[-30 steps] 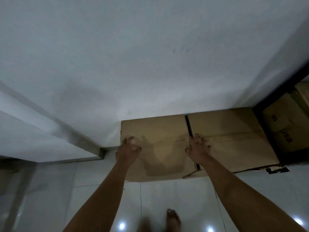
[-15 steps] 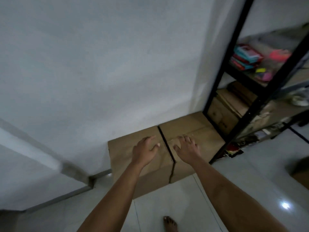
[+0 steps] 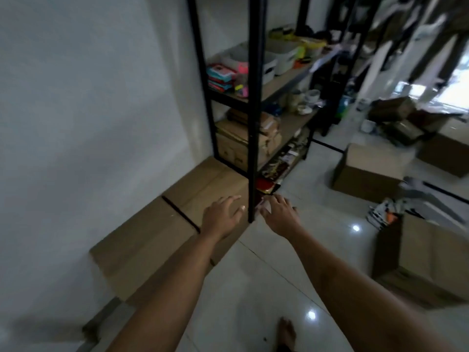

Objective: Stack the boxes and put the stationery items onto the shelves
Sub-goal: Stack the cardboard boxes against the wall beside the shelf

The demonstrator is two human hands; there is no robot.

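Cardboard boxes [image 3: 162, 240] lie below left hand [image 3: 220, 219] and right hand [image 3: 279, 217], fingers spread, empty.

Dim overall; daylight streaming in from upper right, overexposing there. Lamps glaring off the glossy floor [image 3: 253, 295]. Blurring and smearing throughout, bending toward the edges.

Two closed brown cardboard boxes side by side against the wall at 9 o'clock: near box [image 3: 142, 240] and far box [image 3: 203, 184], tops flat, a thin dark gap between them. Far box butts the black shelf unit [image 3: 253, 110] at 12. Colourful stationery [image 3: 223, 77] on a middle shelf, blurred. More cardboard boxes on the floor: one [image 3: 368, 171] at 2 o'clock, one open [image 3: 426, 257] at 3.
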